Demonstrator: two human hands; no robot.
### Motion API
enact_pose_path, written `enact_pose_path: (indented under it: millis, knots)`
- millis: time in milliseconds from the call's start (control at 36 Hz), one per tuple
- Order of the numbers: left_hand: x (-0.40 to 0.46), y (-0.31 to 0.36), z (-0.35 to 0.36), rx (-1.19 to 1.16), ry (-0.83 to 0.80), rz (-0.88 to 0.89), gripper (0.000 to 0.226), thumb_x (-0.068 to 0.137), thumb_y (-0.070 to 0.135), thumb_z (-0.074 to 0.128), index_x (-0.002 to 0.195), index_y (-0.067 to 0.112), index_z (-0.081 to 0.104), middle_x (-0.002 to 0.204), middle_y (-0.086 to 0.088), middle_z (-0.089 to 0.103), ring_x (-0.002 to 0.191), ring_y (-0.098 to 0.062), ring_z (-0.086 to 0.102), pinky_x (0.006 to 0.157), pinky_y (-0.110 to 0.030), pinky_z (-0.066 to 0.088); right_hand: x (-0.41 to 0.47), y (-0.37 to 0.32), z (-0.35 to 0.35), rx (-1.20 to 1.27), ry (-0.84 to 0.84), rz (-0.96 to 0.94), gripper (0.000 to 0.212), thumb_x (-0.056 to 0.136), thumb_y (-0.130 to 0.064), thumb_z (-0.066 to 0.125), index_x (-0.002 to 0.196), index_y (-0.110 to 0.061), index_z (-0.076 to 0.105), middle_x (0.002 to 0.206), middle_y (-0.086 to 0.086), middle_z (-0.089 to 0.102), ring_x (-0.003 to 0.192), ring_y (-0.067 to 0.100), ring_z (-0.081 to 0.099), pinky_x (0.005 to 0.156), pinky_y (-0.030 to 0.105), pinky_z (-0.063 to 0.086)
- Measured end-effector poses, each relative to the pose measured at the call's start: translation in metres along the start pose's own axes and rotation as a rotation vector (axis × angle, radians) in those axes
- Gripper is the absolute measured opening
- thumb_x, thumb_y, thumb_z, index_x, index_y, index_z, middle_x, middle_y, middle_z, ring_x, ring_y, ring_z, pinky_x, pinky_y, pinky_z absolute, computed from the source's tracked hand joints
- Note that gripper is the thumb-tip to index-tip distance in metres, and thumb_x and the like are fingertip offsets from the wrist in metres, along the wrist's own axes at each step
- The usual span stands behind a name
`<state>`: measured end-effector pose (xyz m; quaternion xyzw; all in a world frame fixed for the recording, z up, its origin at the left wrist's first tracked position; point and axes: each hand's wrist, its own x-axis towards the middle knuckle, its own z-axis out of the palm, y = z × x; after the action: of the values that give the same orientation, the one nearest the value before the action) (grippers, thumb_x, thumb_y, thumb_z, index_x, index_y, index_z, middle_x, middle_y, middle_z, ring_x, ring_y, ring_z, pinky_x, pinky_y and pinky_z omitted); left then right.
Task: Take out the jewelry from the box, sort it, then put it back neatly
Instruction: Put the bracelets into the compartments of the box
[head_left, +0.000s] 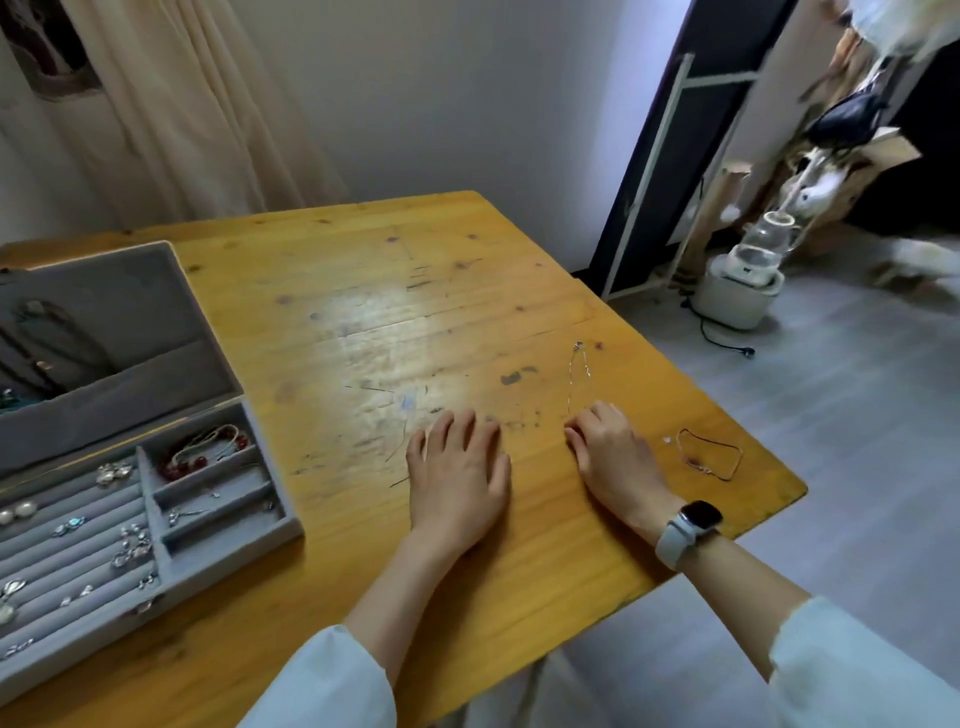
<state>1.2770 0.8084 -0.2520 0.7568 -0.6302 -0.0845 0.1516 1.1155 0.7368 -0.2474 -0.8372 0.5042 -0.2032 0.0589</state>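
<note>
Both hands are lying on the wooden table (363, 312) — the left hand (457, 473) flat and released, the right hand (613, 457) with fingertips curling at the end of a thin silver chain (577, 376). The open jewelry box (156, 519) is sitting far left — a bracelet (711, 457) is lying right.

The middle and far part of the wooden table (363, 291) is bare, so a hand can move there easily. The open grey jewelry box (130, 467) fills the left side, and a thin chain (579, 379) and a bracelet (709, 454) lie near the right edge.
</note>
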Motion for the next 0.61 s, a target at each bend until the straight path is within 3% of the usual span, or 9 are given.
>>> enact_pose_path:
  millis: [111, 194, 278, 333, 389, 472, 528, 611]
  knots:
    - [0.001, 0.001, -0.001, -0.02, 0.001, -0.008, 0.045, 0.094, 0.045, 0.033, 0.138, 0.035, 0.033, 0.15, 0.008, 0.023, 0.141, -0.015, 0.008, 0.114, -0.039, 0.001, 0.004, 0.002, -0.004, 0.044, 0.04, 0.0, 0.014, 0.091, -0.015, 0.051, 0.093, -0.005, 0.06, 0.093, 0.01, 0.06, 0.091, 0.026, 0.053, 0.068, 0.026, 0.034]
    - [0.008, 0.001, -0.003, -0.129, 0.011, -0.061, 0.039, 0.094, 0.038, 0.04, 0.133, 0.035, 0.043, 0.147, 0.009, 0.031, 0.139, -0.013, 0.014, 0.113, -0.036, 0.003, 0.008, -0.01, -0.02, 0.344, -0.005, 0.039, 0.01, 0.093, -0.013, 0.048, 0.089, -0.011, 0.057, 0.083, 0.003, 0.062, 0.076, 0.018, 0.056, 0.066, 0.027, 0.039]
    - [0.015, 0.004, -0.012, -0.459, 0.076, -0.096, 0.029, 0.095, 0.029, 0.045, 0.121, 0.028, 0.057, 0.135, 0.009, 0.049, 0.13, -0.01, 0.034, 0.112, -0.036, 0.015, 0.017, -0.028, -0.05, 0.614, -0.151, 0.01, 0.014, 0.094, -0.01, 0.045, 0.084, -0.013, 0.054, 0.07, -0.004, 0.062, 0.061, 0.015, 0.054, 0.059, 0.031, 0.044]
    - [0.017, 0.011, -0.026, -0.761, 0.074, -0.067, 0.027, 0.097, 0.024, 0.044, 0.12, 0.023, 0.058, 0.128, 0.007, 0.055, 0.12, -0.005, 0.044, 0.103, -0.025, 0.033, 0.024, -0.039, -0.072, 0.759, -0.2, -0.04, 0.016, 0.094, -0.007, 0.045, 0.084, -0.011, 0.056, 0.069, 0.0, 0.063, 0.056, 0.016, 0.051, 0.055, 0.028, 0.044]
    - [0.018, 0.02, -0.043, -1.065, -0.035, -0.078, 0.035, 0.099, 0.031, 0.036, 0.125, 0.019, 0.055, 0.126, 0.007, 0.057, 0.114, 0.0, 0.047, 0.095, -0.018, 0.035, 0.032, -0.047, -0.088, 0.904, -0.196, -0.066, 0.017, 0.094, -0.006, 0.044, 0.083, -0.012, 0.056, 0.068, 0.005, 0.063, 0.052, 0.012, 0.045, 0.05, 0.02, 0.039]
    - [0.024, 0.026, -0.055, -1.404, -0.301, -0.095, 0.056, 0.096, 0.05, 0.017, 0.127, 0.02, 0.053, 0.121, 0.0, 0.063, 0.118, -0.012, 0.053, 0.104, -0.037, 0.028, 0.047, -0.049, -0.099, 1.059, -0.148, -0.02, 0.019, 0.095, -0.005, 0.042, 0.088, -0.011, 0.058, 0.071, 0.008, 0.06, 0.05, 0.009, 0.042, 0.049, 0.019, 0.035]
    - [0.027, 0.027, -0.059, -1.535, -0.494, -0.116, 0.064, 0.094, 0.055, 0.014, 0.125, 0.016, 0.054, 0.116, -0.008, 0.066, 0.114, -0.023, 0.058, 0.105, -0.043, 0.031, 0.057, -0.042, -0.099, 1.144, -0.152, 0.049, 0.02, 0.096, -0.006, 0.04, 0.093, -0.011, 0.059, 0.072, 0.006, 0.059, 0.053, 0.01, 0.044, 0.051, 0.021, 0.035]
    - [0.028, 0.03, -0.061, -1.564, -0.666, -0.133, 0.062, 0.09, 0.055, 0.027, 0.124, 0.01, 0.053, 0.1, -0.011, 0.069, 0.1, -0.03, 0.064, 0.101, -0.046, 0.04, 0.068, -0.026, -0.091, 1.234, -0.204, 0.152, 0.018, 0.095, -0.007, 0.042, 0.099, -0.011, 0.059, 0.075, 0.004, 0.057, 0.063, 0.013, 0.048, 0.059, 0.026, 0.039]
